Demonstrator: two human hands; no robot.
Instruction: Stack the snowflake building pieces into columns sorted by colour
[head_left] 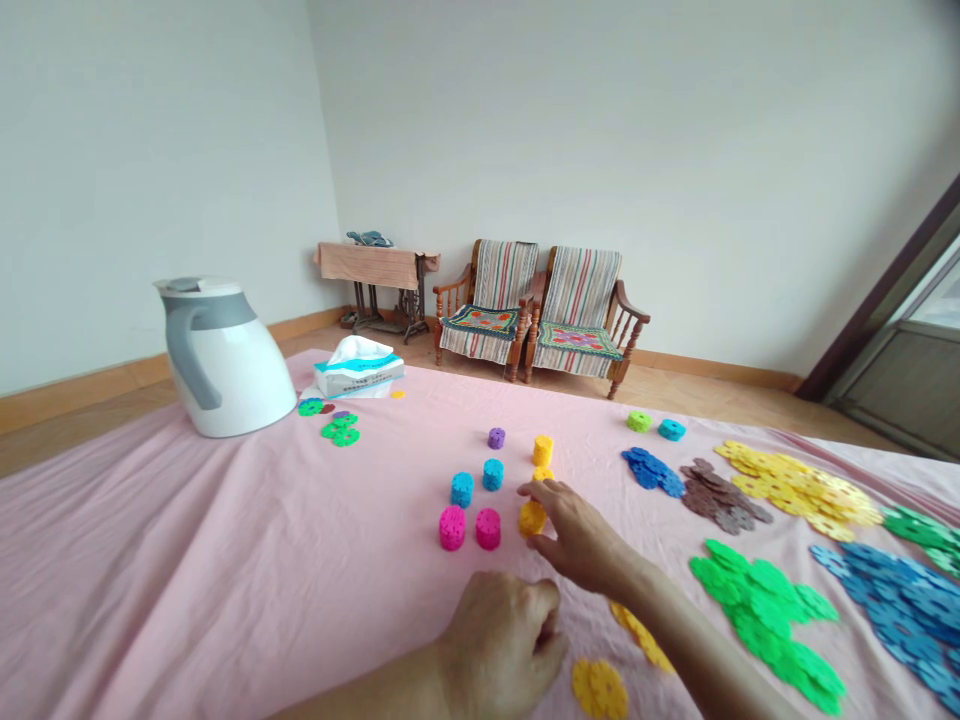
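My right hand [577, 535] reaches forward and pinches a yellow stack of snowflake discs [532, 518] standing on the pink tablecloth [225, 560]. My left hand [504, 640] rests closer to me with its fingers curled in; what they hold, if anything, is hidden. Around the yellow stack stand two magenta stacks [470, 527], two blue stacks [477, 482], a purple stack [496, 438] and another yellow stack [543, 450]. Loose yellow discs [600, 688] lie by my wrists.
Piles of loose discs lie at the right: green [765, 610], blue [900, 605], yellow [802, 488], brown [720, 497], dark blue [652, 470]. A white kettle [221, 355] and a tissue pack [358, 368] stand at the far left. Two wooden chairs [536, 315] stand behind the table.
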